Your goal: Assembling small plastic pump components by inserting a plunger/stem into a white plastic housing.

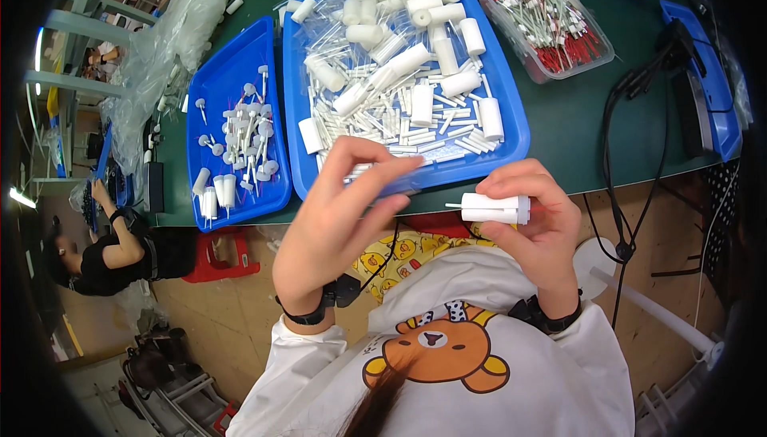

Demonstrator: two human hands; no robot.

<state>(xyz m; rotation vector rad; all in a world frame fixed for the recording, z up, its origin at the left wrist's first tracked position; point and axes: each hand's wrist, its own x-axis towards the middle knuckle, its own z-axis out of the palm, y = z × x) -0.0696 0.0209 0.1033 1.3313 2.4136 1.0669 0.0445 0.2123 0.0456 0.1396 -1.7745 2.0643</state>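
My right hand [539, 225] is closed around a white cylinder [489, 208], held on its side just off the tray's near edge. A thin white rod sticks out of the cylinder's left end, and a pale grey cap sits at its right end. Between the thumb and fingers of my left hand [339, 213] is a see-through piece that looks like a clear plastic tube [402, 184], over the near rim of the large blue tray [511, 109]. That tray is heaped with white foam cylinders [407, 61], thin white rods [383, 121] and clear tubes.
A smaller blue tray [206, 101] on the left holds capped rods and several white cylinders. A clear tub [603, 45] of red-wired white parts stands at the far right. Black cables [619, 133] hang over the green table's right side. Another person [120, 245] works at far left.
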